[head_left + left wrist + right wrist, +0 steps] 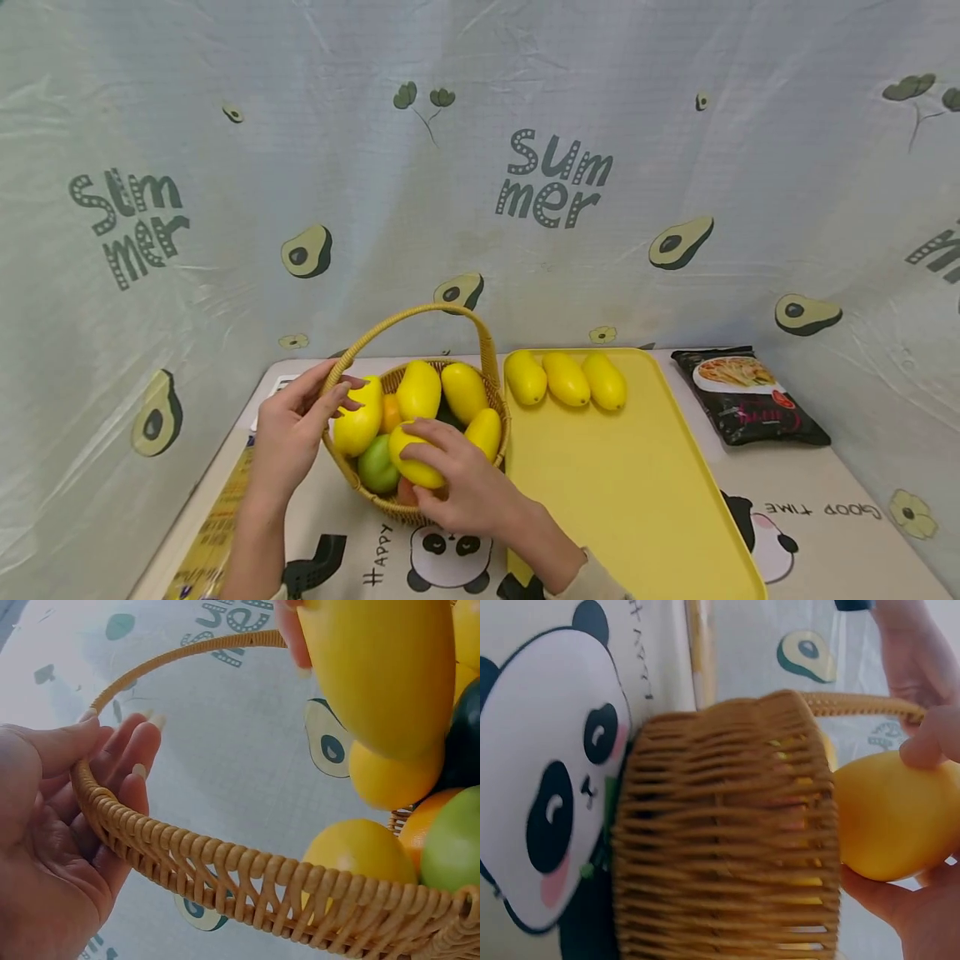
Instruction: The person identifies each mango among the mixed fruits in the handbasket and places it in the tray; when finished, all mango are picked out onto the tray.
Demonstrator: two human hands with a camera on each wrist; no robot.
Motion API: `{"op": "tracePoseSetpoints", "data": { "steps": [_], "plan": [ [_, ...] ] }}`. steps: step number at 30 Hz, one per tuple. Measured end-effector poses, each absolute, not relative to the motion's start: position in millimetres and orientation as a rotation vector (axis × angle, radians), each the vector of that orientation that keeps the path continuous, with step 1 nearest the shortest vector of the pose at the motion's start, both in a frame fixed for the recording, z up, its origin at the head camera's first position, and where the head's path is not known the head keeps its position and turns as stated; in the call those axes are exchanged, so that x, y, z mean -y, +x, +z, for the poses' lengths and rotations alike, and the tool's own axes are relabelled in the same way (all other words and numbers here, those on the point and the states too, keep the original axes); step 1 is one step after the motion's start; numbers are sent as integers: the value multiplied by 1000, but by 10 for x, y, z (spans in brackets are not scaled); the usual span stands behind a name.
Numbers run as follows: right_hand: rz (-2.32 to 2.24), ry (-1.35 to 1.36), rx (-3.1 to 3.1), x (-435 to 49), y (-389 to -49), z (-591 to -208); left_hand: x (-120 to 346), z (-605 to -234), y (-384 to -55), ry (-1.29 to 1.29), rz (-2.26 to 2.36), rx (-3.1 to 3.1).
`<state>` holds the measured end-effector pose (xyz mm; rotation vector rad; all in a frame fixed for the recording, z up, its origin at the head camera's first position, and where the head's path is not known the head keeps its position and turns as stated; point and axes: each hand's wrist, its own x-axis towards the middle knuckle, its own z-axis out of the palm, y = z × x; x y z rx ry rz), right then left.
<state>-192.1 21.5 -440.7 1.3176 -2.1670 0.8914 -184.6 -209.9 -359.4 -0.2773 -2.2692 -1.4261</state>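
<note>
A wicker basket (pixel 397 510) full of fruit stands left of the yellow tray. My left hand (pixel 287 433) holds the left side of its handle (pixel 401 317), thumb on one side and fingers on the other. Over the front of the basket, my right hand (pixel 476 487) grips a yellow mango (pixel 414 461). The right wrist view shows this mango (pixel 892 817) beside the basket's rim, between thumb and fingers. More mangoes (pixel 418 390), a green fruit (pixel 378 465) and an orange one (pixel 391 413) lie in the basket. A dark fruit (pixel 466 742) is partly hidden among them.
Three mangoes (pixel 566 379) lie in a row at the far end of the yellow tray (pixel 607 500). A black food packet (pixel 750 396) lies right of the tray. Near the left forearm are a yellow strip (pixel 210 525) and a black object (pixel 315 567). A printed curtain (pixel 360 183) hangs behind.
</note>
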Motion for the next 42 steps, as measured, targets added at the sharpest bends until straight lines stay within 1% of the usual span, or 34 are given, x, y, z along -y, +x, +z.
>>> {"op": "tracePoseSetpoints", "data": {
  "steps": [9, 15, 24, 34, 42],
  "plan": [
    [988, 1234, 2125, -442, -1979, -4248, 2088, -3606, -1840, -244, -1427, 2269],
    [1175, 1125, 2124, -677, -2073, -4198, 2098, -3608, -1840, -264, -1441, 2258],
    [1278, 859, 2154, -1072, -2261, -4203, 2109, -3609, -1829, -271, -1439, 2270],
    [1291, 629, 2102, -1543, -2444, -4229, 2094, -3611, -1833, -257, -1424, 2288],
    [1335, 356, 2133, -1929, -2543, -4285, 2096, -3622, -1837, -258, -1406, 2281]
  ]
}}
